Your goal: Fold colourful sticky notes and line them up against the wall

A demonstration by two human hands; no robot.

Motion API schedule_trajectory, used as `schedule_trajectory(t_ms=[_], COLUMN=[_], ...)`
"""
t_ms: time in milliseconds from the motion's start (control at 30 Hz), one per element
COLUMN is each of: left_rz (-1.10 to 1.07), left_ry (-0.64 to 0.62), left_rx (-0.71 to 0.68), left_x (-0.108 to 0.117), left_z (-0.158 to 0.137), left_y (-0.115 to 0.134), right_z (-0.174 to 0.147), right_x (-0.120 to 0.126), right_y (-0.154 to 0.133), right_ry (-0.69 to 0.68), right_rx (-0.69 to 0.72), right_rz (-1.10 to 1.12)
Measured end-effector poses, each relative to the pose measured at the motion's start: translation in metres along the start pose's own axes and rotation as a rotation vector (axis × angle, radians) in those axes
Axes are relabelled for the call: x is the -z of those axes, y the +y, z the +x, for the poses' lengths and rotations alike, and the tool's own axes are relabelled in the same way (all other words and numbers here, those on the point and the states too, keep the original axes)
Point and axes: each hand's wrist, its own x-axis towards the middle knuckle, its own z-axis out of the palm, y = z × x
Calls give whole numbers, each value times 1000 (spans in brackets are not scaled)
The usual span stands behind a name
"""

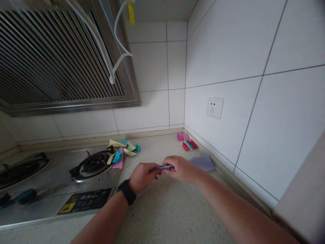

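Two bare forearms (103,220) reach in from below, the left with a black wristwatch (127,191), over a pale speckled stone countertop (172,213). It gives open room between a steel gas hob (57,178) and a white tiled wall (215,57). The left hand (142,177) and right hand (182,168) pinch narrowly at opposite ends of a thin folded purple paper piece (162,167). A flat purple paper sheet (205,162) lies just beyond the right hand; a multicoloured folded-paper heap (117,156) overlaps the hob's right edge, and small folded red and pink papers (186,147) sit near the wall.
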Motion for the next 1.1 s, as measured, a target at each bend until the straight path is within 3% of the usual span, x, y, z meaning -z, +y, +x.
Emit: schedule_trajectory(t_ms=[233,567,1100], left_rz=[-208,-371,-490], left_ry=[-71,-23,-123], left_rx=[30,72,103], left_x=[4,5,5], left_z=[-2,-4,-3], left_y=[5,3,3], right_z=[1,3,2], right_x=[-1,-9,-9], right_y=[-1,-1,3], right_ry=[29,78,-6], right_rx=[-65,-156,-193], right_rz=[227,468,760])
